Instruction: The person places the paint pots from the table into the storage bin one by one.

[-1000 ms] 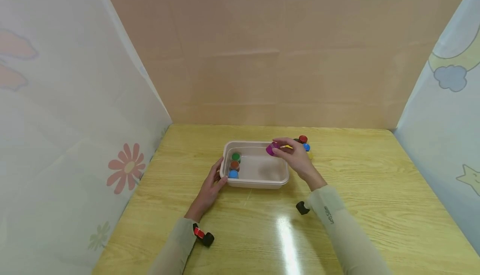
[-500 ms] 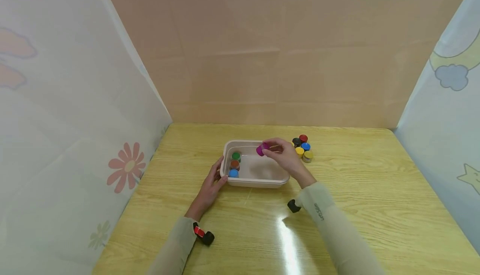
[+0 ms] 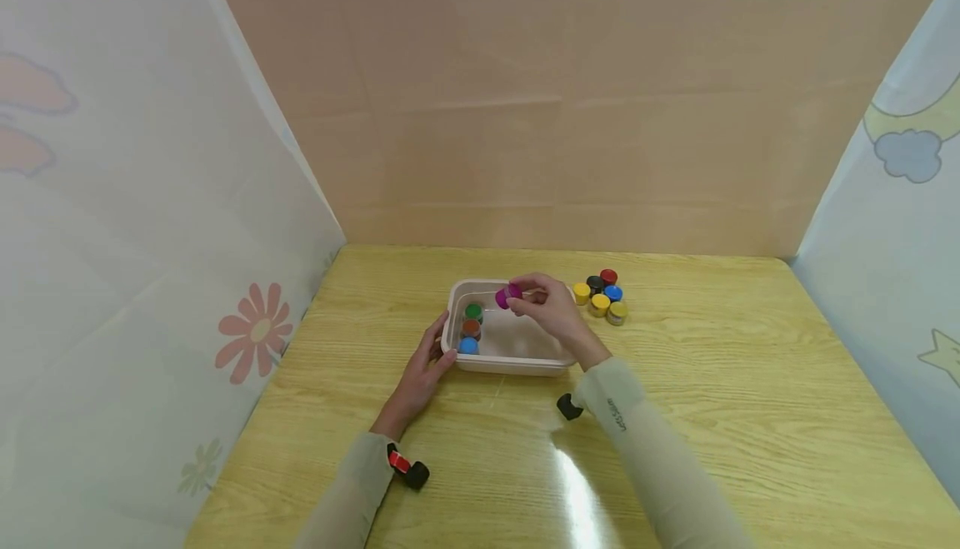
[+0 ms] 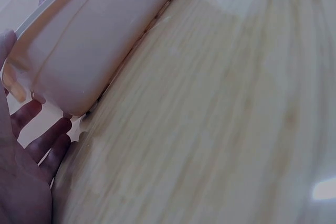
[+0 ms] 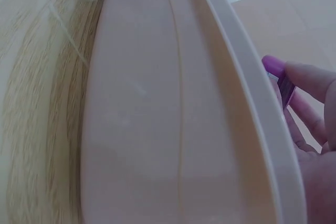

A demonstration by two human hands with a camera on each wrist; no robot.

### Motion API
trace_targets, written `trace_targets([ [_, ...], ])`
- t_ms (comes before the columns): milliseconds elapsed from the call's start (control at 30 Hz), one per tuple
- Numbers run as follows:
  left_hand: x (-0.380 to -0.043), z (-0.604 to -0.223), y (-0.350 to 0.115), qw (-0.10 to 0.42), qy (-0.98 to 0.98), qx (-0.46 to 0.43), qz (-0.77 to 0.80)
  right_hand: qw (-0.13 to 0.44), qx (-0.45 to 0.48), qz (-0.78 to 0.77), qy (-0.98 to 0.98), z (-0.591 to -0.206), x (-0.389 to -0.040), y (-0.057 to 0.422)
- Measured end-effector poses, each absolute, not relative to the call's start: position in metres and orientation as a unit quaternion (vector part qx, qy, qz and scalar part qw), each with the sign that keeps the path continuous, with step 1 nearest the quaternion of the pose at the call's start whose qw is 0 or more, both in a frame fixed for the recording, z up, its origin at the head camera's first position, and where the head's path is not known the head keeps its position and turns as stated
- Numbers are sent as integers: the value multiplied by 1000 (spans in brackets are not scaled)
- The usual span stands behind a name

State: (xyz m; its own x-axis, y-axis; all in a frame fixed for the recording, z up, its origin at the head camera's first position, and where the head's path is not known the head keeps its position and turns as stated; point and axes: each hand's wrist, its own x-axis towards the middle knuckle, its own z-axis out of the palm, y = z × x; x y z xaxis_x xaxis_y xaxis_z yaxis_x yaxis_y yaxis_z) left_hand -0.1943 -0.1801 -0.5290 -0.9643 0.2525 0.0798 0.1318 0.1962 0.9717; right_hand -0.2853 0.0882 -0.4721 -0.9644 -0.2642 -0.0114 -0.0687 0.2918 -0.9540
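Right hand [image 3: 551, 309] pinches purple jar [image 3: 507, 296] over tub [image 3: 517, 363], twelve o'clock; likely light, stiff, slick; best held round its sides. Left hand [image 3: 422, 372] grips tub, eight o'clock.

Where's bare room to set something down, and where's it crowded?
Bare: table right of the right sleeve and left of the left hand; inside the tray, right of three jars. Crowded: the tray's left end, and six jars beyond its right end.
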Motion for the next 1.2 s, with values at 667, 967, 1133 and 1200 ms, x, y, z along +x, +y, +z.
trace_targets([
  [667, -196, -530, -178, 38, 768, 123, 627, 125, -69, -524, 840, -480, -286, 68],
  [967, -209, -561, -181, 28, 772, 118, 624, 118, -77, -504, 852, -485, -288, 62],
  [1133, -209, -567, -184, 15, 773, 121, 623, 119, -87, -484, 862, -489, -289, 60],
  [1200, -208, -567, -184, 12, 772, 126, 623, 118, -87, -478, 866, -490, -288, 59],
])
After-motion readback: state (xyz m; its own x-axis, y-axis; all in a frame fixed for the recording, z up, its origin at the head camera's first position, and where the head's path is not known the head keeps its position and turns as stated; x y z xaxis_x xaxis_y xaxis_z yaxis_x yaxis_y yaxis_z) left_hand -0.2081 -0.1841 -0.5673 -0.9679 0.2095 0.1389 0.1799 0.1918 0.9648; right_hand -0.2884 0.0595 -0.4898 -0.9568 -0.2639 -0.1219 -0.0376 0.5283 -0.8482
